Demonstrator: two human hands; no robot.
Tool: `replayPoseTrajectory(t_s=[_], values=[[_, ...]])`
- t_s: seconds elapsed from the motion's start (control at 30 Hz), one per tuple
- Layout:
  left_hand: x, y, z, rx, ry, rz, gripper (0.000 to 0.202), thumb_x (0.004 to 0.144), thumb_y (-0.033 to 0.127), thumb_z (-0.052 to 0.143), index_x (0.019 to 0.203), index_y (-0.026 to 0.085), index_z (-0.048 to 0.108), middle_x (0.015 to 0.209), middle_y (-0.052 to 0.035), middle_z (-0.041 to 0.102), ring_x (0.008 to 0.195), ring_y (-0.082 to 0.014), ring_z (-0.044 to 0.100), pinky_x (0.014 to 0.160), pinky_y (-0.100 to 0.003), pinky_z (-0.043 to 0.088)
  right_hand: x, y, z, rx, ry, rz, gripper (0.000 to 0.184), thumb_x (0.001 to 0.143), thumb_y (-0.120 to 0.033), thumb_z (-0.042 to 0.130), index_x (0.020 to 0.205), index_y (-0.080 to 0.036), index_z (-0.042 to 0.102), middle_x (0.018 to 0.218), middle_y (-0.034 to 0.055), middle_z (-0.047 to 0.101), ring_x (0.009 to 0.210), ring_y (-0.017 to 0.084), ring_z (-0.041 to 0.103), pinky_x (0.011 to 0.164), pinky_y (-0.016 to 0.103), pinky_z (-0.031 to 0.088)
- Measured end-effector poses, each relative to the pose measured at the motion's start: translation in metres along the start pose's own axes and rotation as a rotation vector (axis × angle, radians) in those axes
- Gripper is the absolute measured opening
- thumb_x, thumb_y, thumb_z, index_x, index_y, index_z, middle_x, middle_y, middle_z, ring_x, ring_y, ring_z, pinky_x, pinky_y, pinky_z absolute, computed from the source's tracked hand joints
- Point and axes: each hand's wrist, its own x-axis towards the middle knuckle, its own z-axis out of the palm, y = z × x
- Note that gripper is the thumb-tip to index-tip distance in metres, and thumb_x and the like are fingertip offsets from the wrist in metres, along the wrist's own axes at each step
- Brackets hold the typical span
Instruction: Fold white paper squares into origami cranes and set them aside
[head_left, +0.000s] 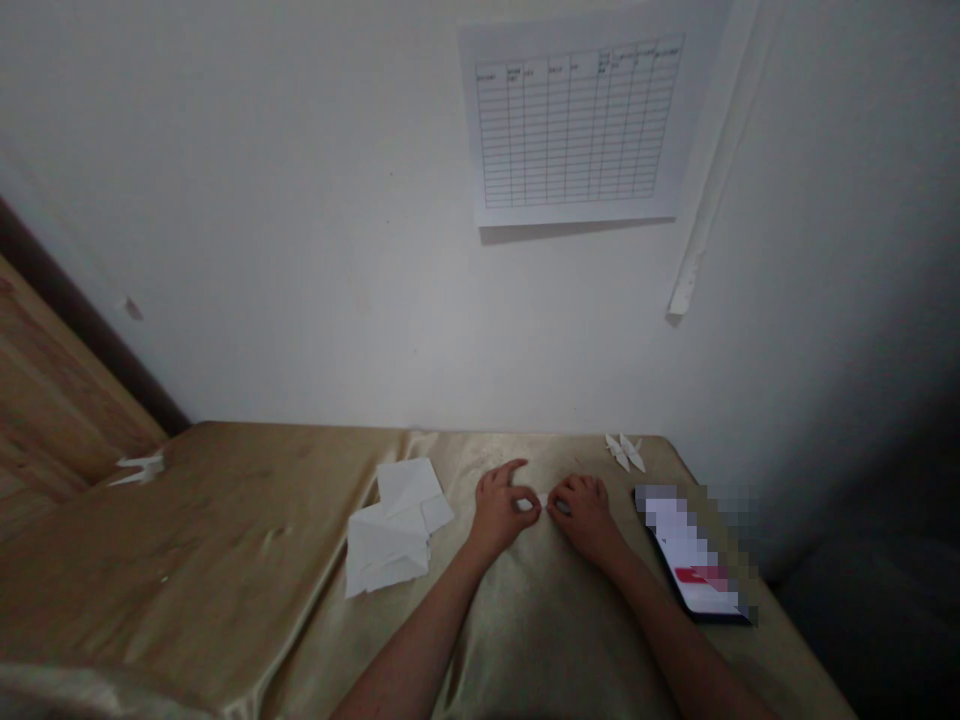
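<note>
My left hand (pixel 501 505) and my right hand (pixel 583 510) rest close together on the tan cloth-covered table (pixel 247 520). Both hands pinch a small white piece of paper (pixel 543 500) between their fingertips, left thumb and forefinger on one end, right fingers on the other. A pile of white folded paper sheets (pixel 394 525) lies just left of my left hand. Two small folded white paper figures (pixel 625 451) sit near the table's far right corner.
A phone (pixel 694 555) with a lit screen lies on the table to the right of my right arm. A printed grid chart (pixel 577 125) hangs on the white wall. A wooden surface (pixel 52 400) with a white paper scrap (pixel 139 468) stands at the left.
</note>
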Motion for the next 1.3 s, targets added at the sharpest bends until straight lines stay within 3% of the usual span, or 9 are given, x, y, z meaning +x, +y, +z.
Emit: replayPoseTrajectory(t_s=[0.23,0.7,1.3], values=[[0.001,-0.003,0.003,-0.037,0.047,-0.035,0.017,0.071,0.02,0.087,0.083,0.032,0.084,0.157,0.0022,0.048,0.139,-0.0311,0.046,0.119,-0.05,0.034,0.0,-0.002,0.0,-0.023,0.02,0.003,0.011,0.093,-0.03,0.064,0.092,-0.027,0.075,0.106,0.0065,0.068,0.113,0.028,0.056,0.107,0.051,0.032],[0.003,-0.004,0.0,-0.012,-0.02,-0.048,0.025,0.075,0.024,0.087,0.095,0.038,0.085,0.161,0.0007,0.043,0.146,-0.0348,0.04,0.123,-0.053,0.031,-0.002,0.0,0.001,-0.027,0.013,-0.011,0.013,0.096,-0.03,0.062,0.097,-0.029,0.075,0.11,0.0062,0.069,0.113,0.028,0.056,0.106,0.049,0.034],[0.004,-0.003,0.003,0.009,-0.045,-0.114,0.021,0.075,0.027,0.086,0.094,0.036,0.085,0.161,0.0008,0.045,0.146,-0.0328,0.04,0.123,-0.049,0.029,-0.002,-0.01,0.004,-0.086,0.033,0.041,0.009,0.094,-0.026,0.062,0.094,-0.023,0.071,0.109,0.0068,0.068,0.111,0.026,0.056,0.106,0.042,0.033]])
